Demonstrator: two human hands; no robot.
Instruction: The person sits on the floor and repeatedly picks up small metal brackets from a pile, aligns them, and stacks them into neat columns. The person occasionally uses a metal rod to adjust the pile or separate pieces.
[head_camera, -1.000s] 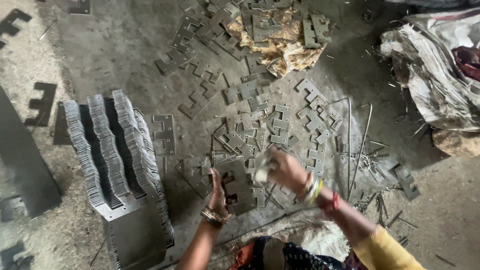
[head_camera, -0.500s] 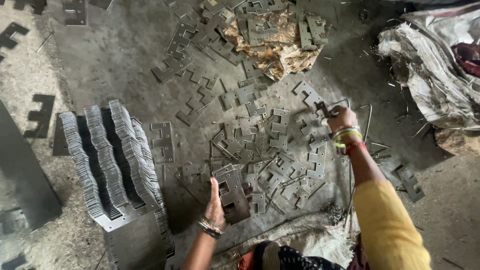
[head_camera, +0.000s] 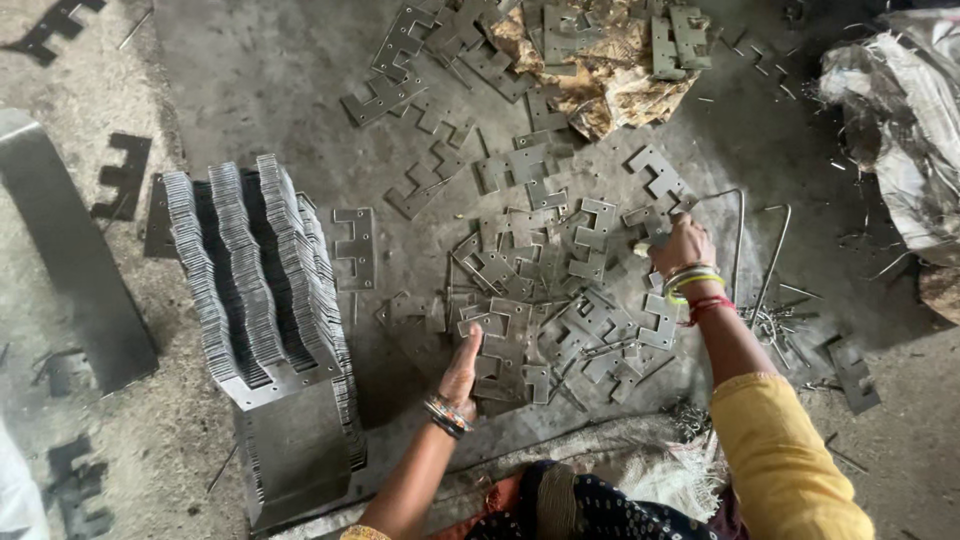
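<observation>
Evidently, flat stamped metal plates (head_camera: 560, 300) are being gathered from a scatter on the grey floor (head_camera: 250, 80). One plate, far in the scatter, is closed upon by the right hand (head_camera: 682, 245), while a small stack (head_camera: 500, 365) is pinned by the flat, spread left hand (head_camera: 462, 372). Notches are best aligned before stacking, beside the ranked rows of plates (head_camera: 250, 270).

Bare floor (head_camera: 260, 90) upper left; stacked plates (head_camera: 255, 270) left; scattered brackets (head_camera: 560, 290) between.
</observation>
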